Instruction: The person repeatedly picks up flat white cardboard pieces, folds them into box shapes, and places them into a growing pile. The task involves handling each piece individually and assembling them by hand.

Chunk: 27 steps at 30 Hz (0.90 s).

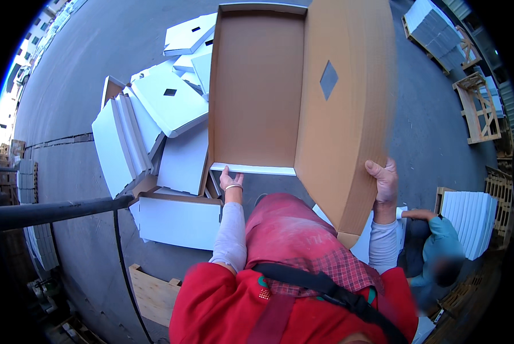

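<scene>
In front of me is a large cardboard box [260, 86], white outside and brown inside, with its long lid [348, 114] swung out to the right. A diamond-shaped hole pierces the lid. My left hand [231, 180] supports the white near edge of the box, its fingers partly hidden beneath. With the thumb on the inner face, my right hand [384, 179] grips the lid's outer right edge. To the left, a heap of white folded boxes [171, 97] lies beside the open one. A closed white box [179, 222] sits nearer to me, left of my left forearm.
A dark pole [62, 212] juts in from the left. A wooden board [153, 292] lies below it. At right a co-worker in a teal top [443, 241] crouches by stacked white boxes [469, 221]. Wooden pallets [476, 109] and another white stack [434, 31] stand farther off.
</scene>
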Each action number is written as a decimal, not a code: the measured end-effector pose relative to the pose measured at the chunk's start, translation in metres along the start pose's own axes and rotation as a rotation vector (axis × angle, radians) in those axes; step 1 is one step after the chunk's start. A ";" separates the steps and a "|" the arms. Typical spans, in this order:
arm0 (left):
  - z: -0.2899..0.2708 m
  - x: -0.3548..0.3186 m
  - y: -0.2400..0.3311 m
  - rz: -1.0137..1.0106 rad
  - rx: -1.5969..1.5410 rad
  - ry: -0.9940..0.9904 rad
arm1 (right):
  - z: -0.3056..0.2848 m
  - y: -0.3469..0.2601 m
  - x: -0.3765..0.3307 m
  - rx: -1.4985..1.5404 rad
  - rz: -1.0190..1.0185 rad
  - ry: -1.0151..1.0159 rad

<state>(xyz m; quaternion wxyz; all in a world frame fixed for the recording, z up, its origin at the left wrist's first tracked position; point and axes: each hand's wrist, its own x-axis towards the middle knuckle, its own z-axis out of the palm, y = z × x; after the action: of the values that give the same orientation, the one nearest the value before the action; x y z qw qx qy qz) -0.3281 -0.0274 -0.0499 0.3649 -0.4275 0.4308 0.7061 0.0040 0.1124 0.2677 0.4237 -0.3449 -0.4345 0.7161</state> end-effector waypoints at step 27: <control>0.024 -0.131 -0.062 0.316 0.834 0.009 | 0.004 0.203 0.012 -1.317 0.469 -0.662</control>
<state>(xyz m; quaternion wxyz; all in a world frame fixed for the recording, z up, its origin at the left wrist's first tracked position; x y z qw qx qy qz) -0.2320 -0.0024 0.0580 0.3921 -0.1757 0.7402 0.5171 -0.0668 0.0689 0.0819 -0.1837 -0.3769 -0.7903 0.4467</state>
